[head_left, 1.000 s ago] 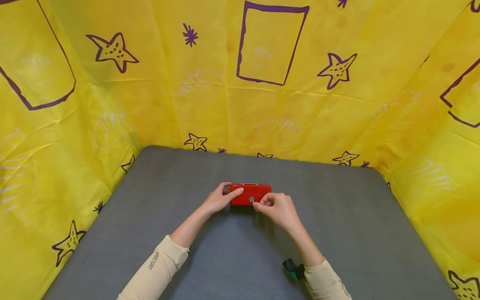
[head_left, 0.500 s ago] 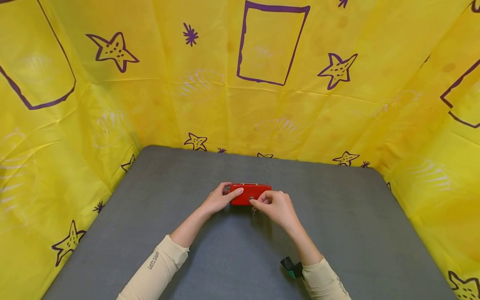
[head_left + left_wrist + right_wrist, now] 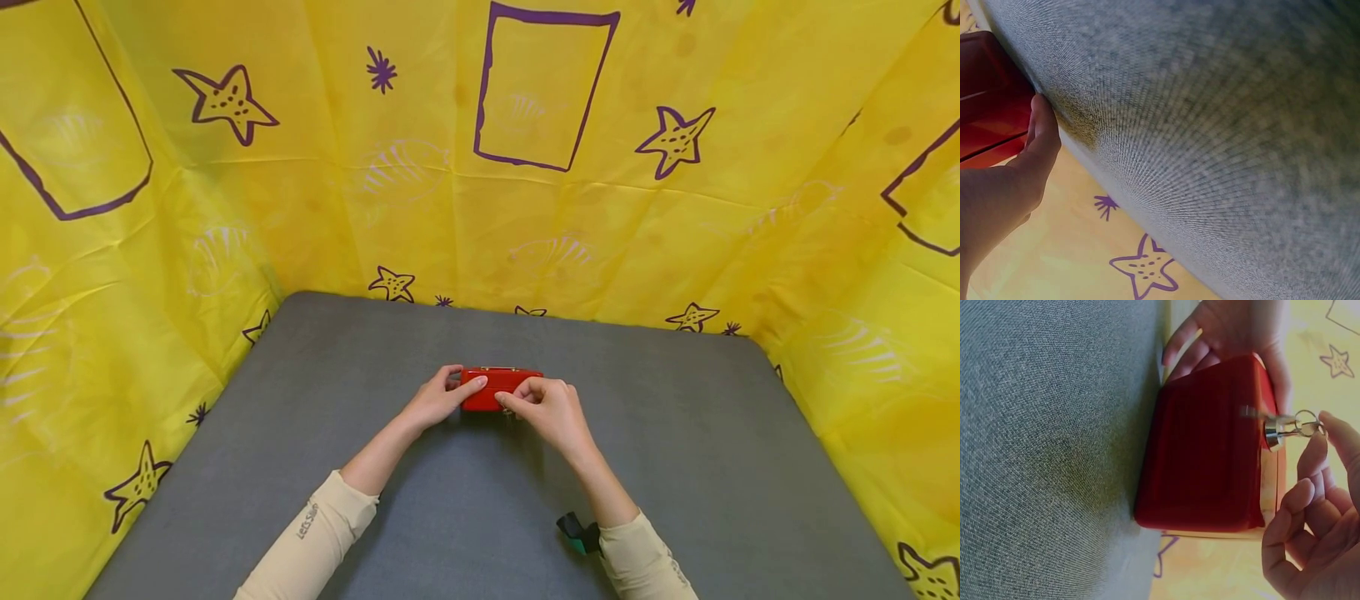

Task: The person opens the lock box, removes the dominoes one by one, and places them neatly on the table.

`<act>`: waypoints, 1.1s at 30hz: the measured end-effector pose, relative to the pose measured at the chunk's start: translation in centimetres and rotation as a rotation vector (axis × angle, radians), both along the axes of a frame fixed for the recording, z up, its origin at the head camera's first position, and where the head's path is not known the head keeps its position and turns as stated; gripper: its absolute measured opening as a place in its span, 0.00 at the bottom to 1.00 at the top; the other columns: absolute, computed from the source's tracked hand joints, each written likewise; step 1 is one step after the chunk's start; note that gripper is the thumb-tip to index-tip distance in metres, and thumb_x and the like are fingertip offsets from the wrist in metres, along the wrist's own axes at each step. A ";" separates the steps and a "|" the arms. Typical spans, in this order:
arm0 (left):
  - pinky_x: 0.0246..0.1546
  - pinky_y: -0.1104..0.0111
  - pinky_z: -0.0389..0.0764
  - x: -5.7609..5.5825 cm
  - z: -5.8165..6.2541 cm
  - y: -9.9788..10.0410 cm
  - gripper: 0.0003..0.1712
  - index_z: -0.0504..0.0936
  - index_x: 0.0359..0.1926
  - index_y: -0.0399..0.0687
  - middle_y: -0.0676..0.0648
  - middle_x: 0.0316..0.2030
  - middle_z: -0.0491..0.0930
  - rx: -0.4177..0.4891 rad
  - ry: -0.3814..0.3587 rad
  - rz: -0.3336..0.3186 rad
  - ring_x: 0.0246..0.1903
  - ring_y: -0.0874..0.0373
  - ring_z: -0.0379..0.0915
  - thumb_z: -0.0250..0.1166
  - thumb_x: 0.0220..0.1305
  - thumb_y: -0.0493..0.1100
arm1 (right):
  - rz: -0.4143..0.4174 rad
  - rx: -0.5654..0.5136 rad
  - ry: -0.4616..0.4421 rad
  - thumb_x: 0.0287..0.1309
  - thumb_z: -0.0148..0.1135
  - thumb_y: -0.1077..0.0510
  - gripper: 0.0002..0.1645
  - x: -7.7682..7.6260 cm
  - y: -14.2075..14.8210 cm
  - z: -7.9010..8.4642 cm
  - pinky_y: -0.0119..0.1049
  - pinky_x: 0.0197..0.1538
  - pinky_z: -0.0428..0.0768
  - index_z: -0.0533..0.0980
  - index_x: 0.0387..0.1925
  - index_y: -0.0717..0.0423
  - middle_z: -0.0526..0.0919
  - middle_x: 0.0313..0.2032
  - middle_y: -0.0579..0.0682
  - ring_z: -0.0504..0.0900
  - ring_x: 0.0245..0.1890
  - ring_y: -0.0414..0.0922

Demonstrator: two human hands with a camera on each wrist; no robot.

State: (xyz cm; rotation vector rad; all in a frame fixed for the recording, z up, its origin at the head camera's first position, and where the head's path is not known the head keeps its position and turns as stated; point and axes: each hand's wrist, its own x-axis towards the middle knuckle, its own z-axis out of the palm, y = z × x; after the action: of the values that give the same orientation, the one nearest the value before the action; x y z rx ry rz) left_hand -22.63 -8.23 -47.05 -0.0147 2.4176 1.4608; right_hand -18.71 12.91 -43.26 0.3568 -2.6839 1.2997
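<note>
Left hand [image 3: 437,398] clamped round red box [image 3: 498,380], far fingers half hidden | right hand [image 3: 553,414] pinching key [image 3: 1289,433], tip lost in lock [image 3: 1272,435] | from above, fingers mask lock

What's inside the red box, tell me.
Nothing inside shows: the red box is shut, hiding any contents. Only its outside is visible, with a key at its lock.

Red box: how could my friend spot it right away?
Look at the grey table in front of the yellow curtain. Near its middle, the left hand holds the red box while the right hand pinches a key in its lock. It's the only bright red thing there.
</note>
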 end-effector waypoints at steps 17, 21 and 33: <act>0.57 0.46 0.71 0.0 0.0 -0.1 0.50 0.61 0.71 0.44 0.37 0.62 0.71 -0.002 0.013 -0.009 0.58 0.41 0.69 0.60 0.59 0.71 | -0.001 0.045 0.022 0.52 0.73 0.44 0.16 -0.4 -0.2 -0.1 0.34 0.22 0.74 0.80 0.18 0.45 0.77 0.15 0.36 0.74 0.17 0.40; 0.57 0.46 0.72 0.0 0.0 -0.1 0.50 0.61 0.71 0.44 0.37 0.62 0.71 0.001 0.012 -0.013 0.57 0.42 0.70 0.60 0.58 0.72 | -0.006 0.064 0.037 0.52 0.73 0.44 0.16 -0.4 -0.3 -0.2 0.34 0.21 0.73 0.80 0.18 0.46 0.76 0.14 0.36 0.72 0.16 0.39; 0.56 0.46 0.72 0.0 -0.2 -0.2 0.51 0.61 0.70 0.44 0.38 0.61 0.72 0.009 0.017 -0.018 0.56 0.42 0.70 0.60 0.58 0.72 | -0.009 0.072 0.066 0.51 0.73 0.44 0.17 -0.3 -0.5 -0.1 0.33 0.20 0.71 0.80 0.17 0.46 0.75 0.14 0.36 0.71 0.16 0.37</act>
State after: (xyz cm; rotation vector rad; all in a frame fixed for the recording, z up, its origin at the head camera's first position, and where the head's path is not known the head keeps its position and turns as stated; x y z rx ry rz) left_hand -22.62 -8.40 -47.25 0.0209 2.4180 1.4698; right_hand -19.00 12.41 -43.38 0.3877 -2.6791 1.1703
